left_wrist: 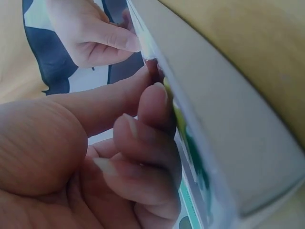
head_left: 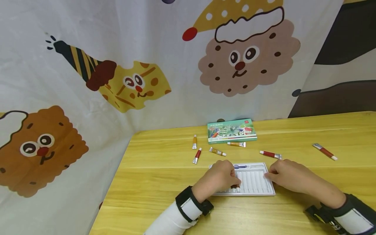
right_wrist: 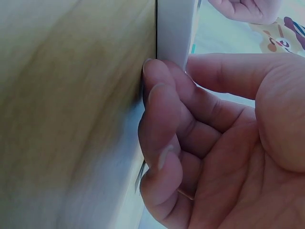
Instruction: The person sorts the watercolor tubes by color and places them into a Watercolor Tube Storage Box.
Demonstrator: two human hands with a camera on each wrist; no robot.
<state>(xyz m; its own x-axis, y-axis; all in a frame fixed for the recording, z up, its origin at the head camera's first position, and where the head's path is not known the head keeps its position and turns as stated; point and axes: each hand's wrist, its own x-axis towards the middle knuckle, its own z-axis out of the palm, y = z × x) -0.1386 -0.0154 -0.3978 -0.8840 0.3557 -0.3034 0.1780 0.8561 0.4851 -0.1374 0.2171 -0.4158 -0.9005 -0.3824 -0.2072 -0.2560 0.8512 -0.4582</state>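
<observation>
A white ridged plastic tray (head_left: 255,182) lies on the table with a thin blue-handled paintbrush (head_left: 241,166) in its top slot. My left hand (head_left: 218,176) is over the tray's left part, thumb and forefinger pinching a brown paint tube (head_left: 236,187) low in a slot. Yellow and green tubes (left_wrist: 188,136) show beside those fingers in the left wrist view; the hand hides most of that end from above. At the tray's right edge, my right hand (head_left: 289,174) grips the rim, thumb on top and curled fingers against the side wall (right_wrist: 174,33).
Behind the tray lies a green paint box (head_left: 232,131). Loose tubes are scattered around: ochre ones (head_left: 194,142), a red one (head_left: 197,156), a dark red one (head_left: 271,154) near my right hand, and a reddish-brown one (head_left: 324,151) farther right. A printed curtain (head_left: 176,107) hangs behind the table.
</observation>
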